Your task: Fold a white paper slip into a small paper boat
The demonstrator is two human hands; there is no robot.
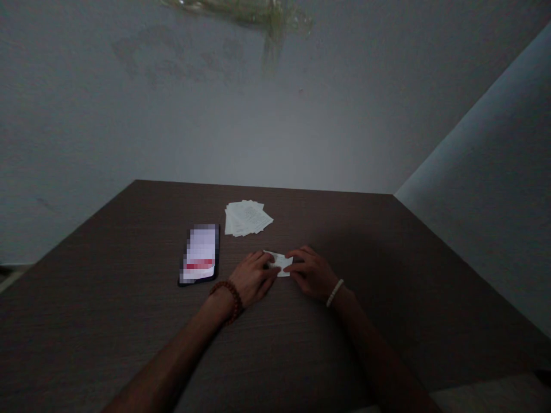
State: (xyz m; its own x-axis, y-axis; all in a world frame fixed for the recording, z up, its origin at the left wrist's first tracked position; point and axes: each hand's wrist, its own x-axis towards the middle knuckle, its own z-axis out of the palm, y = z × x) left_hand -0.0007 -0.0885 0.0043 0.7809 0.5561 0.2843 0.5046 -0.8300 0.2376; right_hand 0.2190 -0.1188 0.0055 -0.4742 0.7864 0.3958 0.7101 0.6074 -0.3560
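Note:
A small white piece of paper (pixel 282 263) lies on the dark brown table (pixel 275 355) between my hands. My left hand (pixel 253 278), with a brown bead bracelet at the wrist, has its fingers closed on the paper's left side. At the right side, the fingertips of my right hand (pixel 314 272) grip the paper's edge; a pale bead bracelet circles that wrist. Fingers hide parts of the paper, and I cannot tell whether it is folded. Beyond my left hand rests a loose stack of printed paper sheets (pixel 248 218), fanned unevenly.
Left of my left hand lies a smartphone (pixel 200 252) with its screen lit and blurred. A grey wall (pixel 275 132) with stained, peeling patches rises behind the table's far edge. Another wall (pixel 486 166) slants along the right side.

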